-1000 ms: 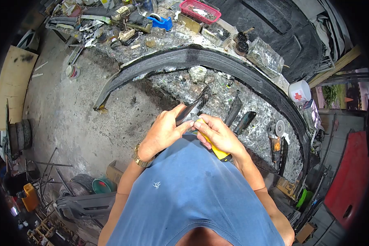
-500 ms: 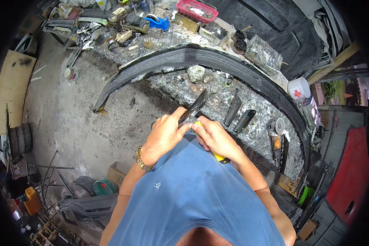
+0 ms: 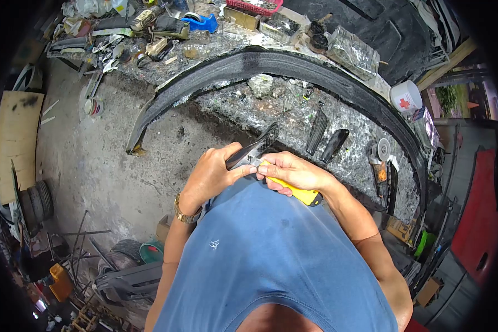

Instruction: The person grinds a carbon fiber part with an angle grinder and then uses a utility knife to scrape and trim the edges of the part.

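Observation:
My left hand [image 3: 209,172] is closed round a glossy black carbon-fibre piece [image 3: 255,148], which points up and to the right over the bench edge. In my right hand [image 3: 301,170] is a yellow utility knife [image 3: 300,193]; its front end meets the lower edge of the piece, close to my left thumb. Both hands are together in front of my blue shirt. Two similar pieces, a slim carbon-fibre strip [image 3: 317,131] and a wider carbon-fibre piece [image 3: 334,145], lie on the bench to the right.
A long curved black panel [image 3: 249,62] arches across the speckled workbench [image 3: 293,119]. On the right lie an angle grinder [image 3: 380,166] and a white bucket [image 3: 406,97]. A blue tape dispenser [image 3: 202,23] and assorted tools crowd the back. Concrete floor [image 3: 116,160] shows at left.
The view has shifted slightly. The carbon-fibre piece has tilted flatter, and more of the yellow knife shows below my right hand, which has moved a little to the right.

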Available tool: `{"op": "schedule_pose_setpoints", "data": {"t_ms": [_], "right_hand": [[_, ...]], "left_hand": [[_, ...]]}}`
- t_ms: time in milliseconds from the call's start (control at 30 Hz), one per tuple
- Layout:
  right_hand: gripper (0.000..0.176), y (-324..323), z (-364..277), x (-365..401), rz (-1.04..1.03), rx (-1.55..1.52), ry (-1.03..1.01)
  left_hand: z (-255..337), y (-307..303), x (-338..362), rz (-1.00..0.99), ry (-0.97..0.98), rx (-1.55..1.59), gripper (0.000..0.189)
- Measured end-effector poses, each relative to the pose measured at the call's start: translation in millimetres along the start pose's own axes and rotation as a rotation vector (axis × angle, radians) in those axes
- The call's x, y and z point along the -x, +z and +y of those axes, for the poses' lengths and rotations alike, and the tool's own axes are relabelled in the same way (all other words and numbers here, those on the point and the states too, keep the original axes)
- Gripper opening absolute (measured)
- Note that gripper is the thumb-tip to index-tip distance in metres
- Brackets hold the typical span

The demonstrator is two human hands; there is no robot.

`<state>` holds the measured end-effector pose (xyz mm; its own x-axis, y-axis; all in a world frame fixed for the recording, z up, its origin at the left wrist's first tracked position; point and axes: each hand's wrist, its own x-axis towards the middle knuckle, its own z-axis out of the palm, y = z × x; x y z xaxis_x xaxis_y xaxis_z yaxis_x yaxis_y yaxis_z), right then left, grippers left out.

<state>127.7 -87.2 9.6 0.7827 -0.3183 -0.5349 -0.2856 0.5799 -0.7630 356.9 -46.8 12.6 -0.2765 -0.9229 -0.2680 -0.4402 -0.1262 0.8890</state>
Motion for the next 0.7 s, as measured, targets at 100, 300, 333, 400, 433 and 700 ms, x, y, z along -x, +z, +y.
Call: {"op": "schedule_pose_setpoints", "data": {"t_ms": [100, 300, 333, 400, 433, 700], "right_hand": [[0.031, 3, 1, 1, 0.056, 0.026, -0.032], [0.031, 5, 3, 2, 0.117, 0.110, -0.048], [0.031, 4, 3, 3, 0.119, 0.106, -0.049], [0.031, 3, 4, 3, 0.106, 0.194, -0.023], [0.031, 3, 3, 3, 0.108, 0.190, -0.023], [0.042, 7, 10, -1, 0.317, 0.812, -0.214]], "left_hand": [[-3, 5, -1, 0.029, 0.016, -0.099, 0.022], [-10, 17, 0, 0.113, -0.029, -0.009, 0.032], [-9, 16, 0, 0.081, -0.057, -0.035, 0.032], [-6, 15, 1, 0.046, -0.086, -0.062, 0.033], [-3, 15, 2, 0.057, -0.083, -0.137, 0.034], [-3, 19, 3, 0.102, -0.085, -0.324, 0.035]]}}
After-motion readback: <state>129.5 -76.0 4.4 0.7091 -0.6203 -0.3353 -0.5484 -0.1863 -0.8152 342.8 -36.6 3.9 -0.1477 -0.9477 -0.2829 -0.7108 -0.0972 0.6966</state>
